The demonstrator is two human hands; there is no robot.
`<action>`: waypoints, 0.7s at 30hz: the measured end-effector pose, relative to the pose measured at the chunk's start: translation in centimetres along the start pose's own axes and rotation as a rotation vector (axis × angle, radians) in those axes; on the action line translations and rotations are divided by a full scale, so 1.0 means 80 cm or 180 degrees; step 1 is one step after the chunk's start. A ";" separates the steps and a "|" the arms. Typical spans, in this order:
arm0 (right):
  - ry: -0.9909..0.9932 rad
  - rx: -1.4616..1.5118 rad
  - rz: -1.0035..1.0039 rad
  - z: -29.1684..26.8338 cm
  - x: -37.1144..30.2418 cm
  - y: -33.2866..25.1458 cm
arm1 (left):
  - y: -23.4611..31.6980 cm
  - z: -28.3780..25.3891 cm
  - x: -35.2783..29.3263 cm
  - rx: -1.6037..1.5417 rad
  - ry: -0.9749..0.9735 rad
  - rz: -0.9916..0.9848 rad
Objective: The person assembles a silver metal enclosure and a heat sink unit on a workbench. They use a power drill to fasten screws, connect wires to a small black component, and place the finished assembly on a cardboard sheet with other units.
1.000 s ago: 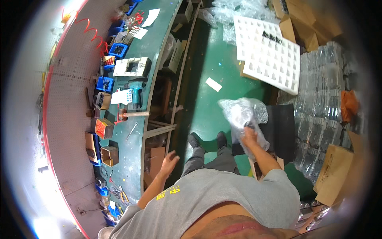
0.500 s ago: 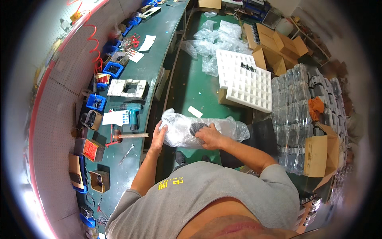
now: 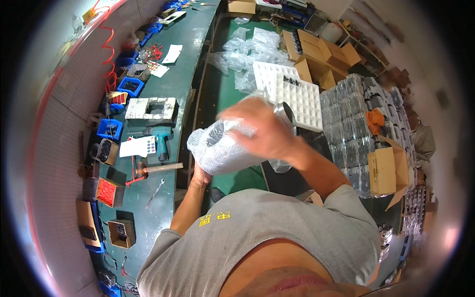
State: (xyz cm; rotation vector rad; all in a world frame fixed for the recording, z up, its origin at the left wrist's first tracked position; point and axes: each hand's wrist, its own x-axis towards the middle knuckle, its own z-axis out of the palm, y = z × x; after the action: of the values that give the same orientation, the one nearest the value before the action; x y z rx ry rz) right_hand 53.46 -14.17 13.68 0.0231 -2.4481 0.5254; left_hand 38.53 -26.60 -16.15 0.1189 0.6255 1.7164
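A bundle in clear bubble wrap (image 3: 225, 156) is held in front of my body, tilted so its right end points up and away. A dark patch (image 3: 215, 133) shows through the wrap near its left end. My left hand (image 3: 202, 174) grips the bundle from below at its near left side; most of the fingers are hidden under it. Over the bundle's upper side is my right hand (image 3: 262, 129), smeared by motion, so its grasp is unclear. Just beyond that hand a round end with a silver rim and dark face (image 3: 284, 114) shows among the wrap.
To the left runs a green workbench (image 3: 166, 198) with a power drill (image 3: 162, 141), a hammer (image 3: 158, 168), a wrench (image 3: 156, 193) and blue parts bins (image 3: 110, 128). White divided trays (image 3: 302, 101), open cartons (image 3: 326, 49) and stacked wrapped parts (image 3: 344, 133) stand at the right.
The bundle has gone from lying nearly level to tilted, its right end raised. My right hand has moved up and off the dark patch. The silver-rimmed round end has come into sight.
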 end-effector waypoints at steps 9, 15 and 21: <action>0.0905 0.0050 0.1270 -0.040 -0.055 0.039 | -0.001 -0.006 -0.007 -0.0193 -0.0052 -0.0081; 0.0422 -0.0364 0.0919 -0.024 -0.046 0.057 | 0.006 -0.022 -0.033 -0.0440 -0.0036 -0.0337; 0.0740 -0.0019 0.1316 0.002 -0.061 0.084 | 0.019 -0.082 -0.023 -0.0608 -0.0021 -0.0456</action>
State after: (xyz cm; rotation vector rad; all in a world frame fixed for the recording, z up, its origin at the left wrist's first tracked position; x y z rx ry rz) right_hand 56.37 -8.58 8.25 -0.5271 -2.2282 0.6568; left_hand 34.99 -30.70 -20.59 -0.0537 0.4514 1.6265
